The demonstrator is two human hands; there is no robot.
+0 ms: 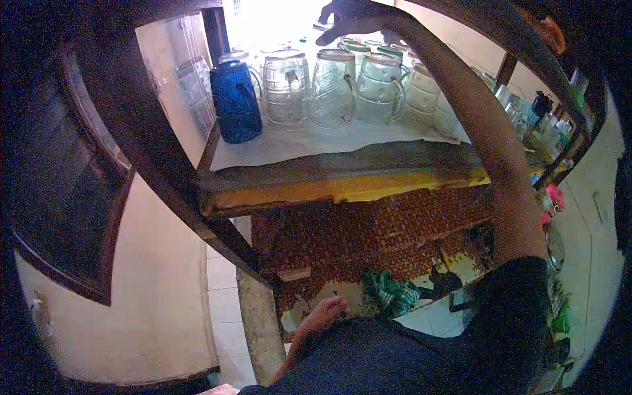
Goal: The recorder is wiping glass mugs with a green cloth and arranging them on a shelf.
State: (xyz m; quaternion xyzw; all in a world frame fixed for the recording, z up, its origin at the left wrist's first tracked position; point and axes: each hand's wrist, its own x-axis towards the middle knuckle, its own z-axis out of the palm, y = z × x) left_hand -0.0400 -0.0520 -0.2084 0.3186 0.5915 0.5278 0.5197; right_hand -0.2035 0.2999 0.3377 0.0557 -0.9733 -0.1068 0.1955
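Note:
My right hand (345, 22) reaches over the back rows on a wooden shelf, thumb and fingers apart, dark against the glare. Something glassy shows between its fingers; whether it is gripped is unclear. Upside-down glass mugs stand below it: a blue mug (236, 103) at the left, then a ribbed clear mug (282, 94), a patterned clear mug (328, 89) and a greenish clear mug (376, 91). More glassware stands behind and under my forearm. My left hand (331, 311) hangs low near my body, fingers curled, with nothing visible in it.
The shelf's wooden front edge (345, 158) and a dark upright post (168, 133) frame the mugs. Below hangs a brown woven mat (375, 227), near a green striped cloth (395, 294). Small glasses (548, 126) and a pink item (554, 197) are at the right.

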